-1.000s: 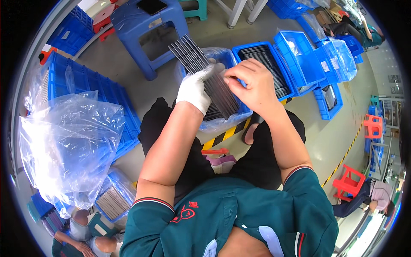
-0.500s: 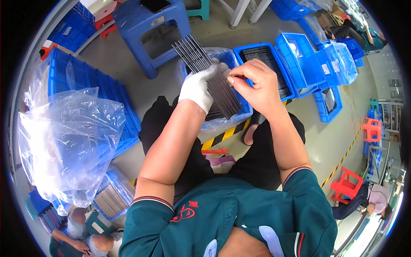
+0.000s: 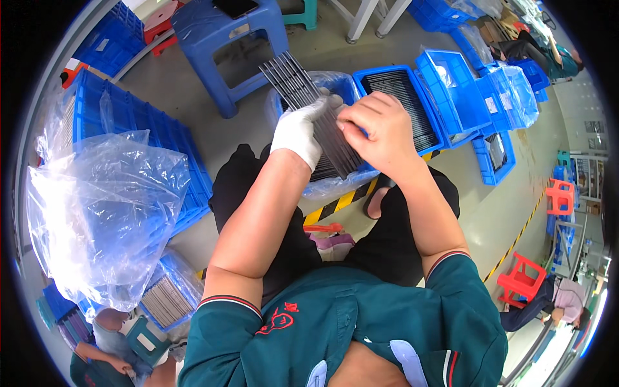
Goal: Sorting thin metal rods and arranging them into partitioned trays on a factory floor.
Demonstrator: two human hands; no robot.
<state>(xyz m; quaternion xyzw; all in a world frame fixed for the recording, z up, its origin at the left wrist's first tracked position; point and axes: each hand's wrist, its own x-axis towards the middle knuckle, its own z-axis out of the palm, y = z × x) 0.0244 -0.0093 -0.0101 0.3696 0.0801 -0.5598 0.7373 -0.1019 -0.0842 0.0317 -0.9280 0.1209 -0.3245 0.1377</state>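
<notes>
My left hand [image 3: 298, 137], in a white glove, is closed around a bundle of long, thin dark strips [image 3: 290, 79]. The bundle slants from upper left to lower right over a blue bin [image 3: 369, 169] lined with clear plastic. More dark strips lie in that bin, partly hidden by the bundle. My bare right hand [image 3: 382, 132] is closed at the bundle's right side, thumb and fingers pinched together. Whatever sits between those fingertips is too small or too hidden to name. Beside it stands a second blue bin [image 3: 440, 140] filled with rows of dark strips.
A blue stool [image 3: 216, 39] with a phone [image 3: 235, 6] stands ahead left. Stacked blue crates [image 3: 138, 119] and a clear plastic bag [image 3: 106, 216] are at left. More blue crates [image 3: 454, 93] stand at right. Yellow-black tape [image 3: 335, 206] marks the floor. A person [image 3: 106, 364] sits lower left.
My right hand has shifted slightly left and turned, its fingers now curled lower at the strips. The left hand and bundle have hardly moved. The person at lower left has moved an arm.
</notes>
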